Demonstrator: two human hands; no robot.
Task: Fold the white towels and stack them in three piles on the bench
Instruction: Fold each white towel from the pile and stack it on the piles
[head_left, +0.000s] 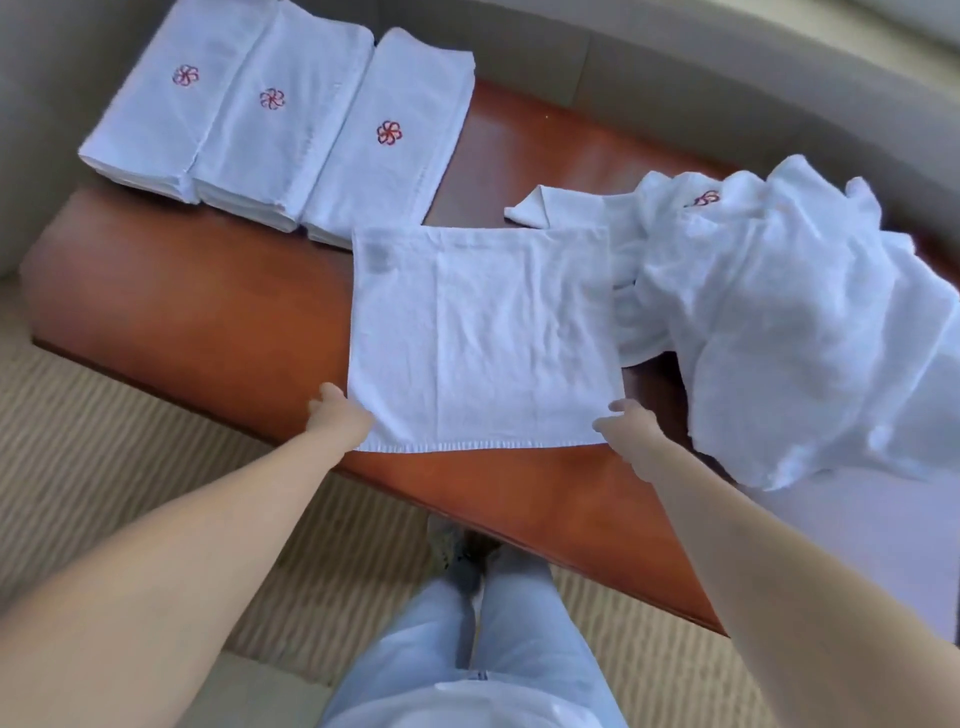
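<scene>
White terry towel (483, 338), spread flat as a wide rectangle, is lying at the middle of the polished reddish-brown wooden bench (208, 312), its hemmed edge running along the near edge. We are pinching its near left corner with our left hand (337, 415) and its near right corner with our right hand (631, 431), fingers curled onto the cloth. Three piles of folded white towels (280, 119), each showing a red flower emblem, are sitting side by side, touching, at the far left corner. A rumpled heap of unfolded white towels (779, 322) is covering the right end, just beside the spread towel, draping over the near edge.
</scene>
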